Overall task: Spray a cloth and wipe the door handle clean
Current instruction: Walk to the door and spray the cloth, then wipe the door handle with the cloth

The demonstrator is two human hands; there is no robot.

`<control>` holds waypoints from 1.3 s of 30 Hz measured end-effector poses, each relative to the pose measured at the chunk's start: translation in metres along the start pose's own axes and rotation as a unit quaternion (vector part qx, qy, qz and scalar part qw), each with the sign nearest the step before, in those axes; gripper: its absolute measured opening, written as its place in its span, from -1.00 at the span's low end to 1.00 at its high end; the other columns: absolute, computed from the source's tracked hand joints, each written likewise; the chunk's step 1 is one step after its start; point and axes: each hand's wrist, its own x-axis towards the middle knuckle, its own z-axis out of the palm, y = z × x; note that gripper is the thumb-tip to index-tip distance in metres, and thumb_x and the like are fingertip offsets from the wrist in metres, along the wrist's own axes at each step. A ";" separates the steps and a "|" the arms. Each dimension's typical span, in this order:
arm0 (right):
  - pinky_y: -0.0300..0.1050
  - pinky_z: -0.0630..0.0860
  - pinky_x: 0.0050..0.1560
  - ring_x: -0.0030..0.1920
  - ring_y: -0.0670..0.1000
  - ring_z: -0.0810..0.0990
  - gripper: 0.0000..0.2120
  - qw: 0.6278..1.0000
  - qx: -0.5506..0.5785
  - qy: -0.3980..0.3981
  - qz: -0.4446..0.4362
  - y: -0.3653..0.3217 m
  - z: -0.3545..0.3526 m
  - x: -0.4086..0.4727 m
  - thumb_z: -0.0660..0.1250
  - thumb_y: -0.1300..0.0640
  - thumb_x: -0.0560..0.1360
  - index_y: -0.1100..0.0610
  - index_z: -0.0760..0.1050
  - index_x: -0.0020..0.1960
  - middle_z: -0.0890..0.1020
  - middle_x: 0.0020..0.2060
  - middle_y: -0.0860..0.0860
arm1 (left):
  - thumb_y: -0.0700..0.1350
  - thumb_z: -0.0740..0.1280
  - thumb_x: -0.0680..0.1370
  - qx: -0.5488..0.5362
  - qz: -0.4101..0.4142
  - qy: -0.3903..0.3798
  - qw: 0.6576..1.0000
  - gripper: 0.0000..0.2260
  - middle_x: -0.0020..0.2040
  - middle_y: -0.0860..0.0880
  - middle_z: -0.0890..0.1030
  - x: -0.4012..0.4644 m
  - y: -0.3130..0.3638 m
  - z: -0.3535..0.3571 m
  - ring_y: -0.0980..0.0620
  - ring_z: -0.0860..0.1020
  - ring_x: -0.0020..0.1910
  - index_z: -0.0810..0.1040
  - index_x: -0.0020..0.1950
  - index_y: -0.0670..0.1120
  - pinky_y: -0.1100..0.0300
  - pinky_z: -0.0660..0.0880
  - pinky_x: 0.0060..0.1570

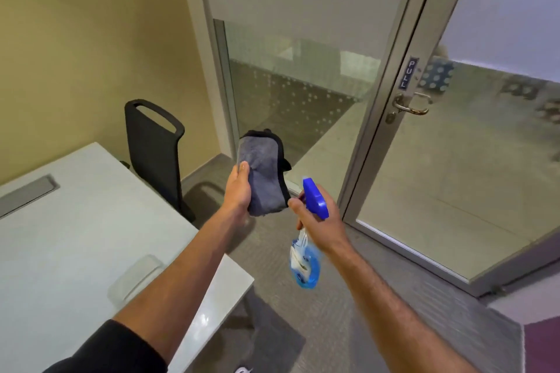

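Holding the grey cloth up in my left hand at mid-frame, fingers clamped round its folded edge. My right hand grips the blue spray bottle, nozzle aimed at the cloth, just beside it. Over at the right, the door handle sits under a PULL sign.

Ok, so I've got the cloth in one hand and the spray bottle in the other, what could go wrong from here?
1. The spray bottle's nozzle sits beside the cloth, not squarely facing it, so mist may land on the glass door or carpet.
2. The left hand pinches only the cloth's edge; it could slip.
3. The door handle is still far off, and both hands are full for pulling it.
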 end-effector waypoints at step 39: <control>-0.04 0.40 0.39 0.39 -0.02 0.43 -0.06 0.928 -0.227 -0.255 0.152 0.201 0.224 0.002 0.55 0.13 0.43 -0.10 0.02 0.59 0.36 0.49 -0.04 | 0.25 0.12 0.66 0.117 -0.091 -0.029 0.988 -0.61 0.20 -0.07 0.65 0.099 -0.034 -0.197 -0.06 0.64 0.14 0.53 0.26 0.04 0.05 0.60 0.04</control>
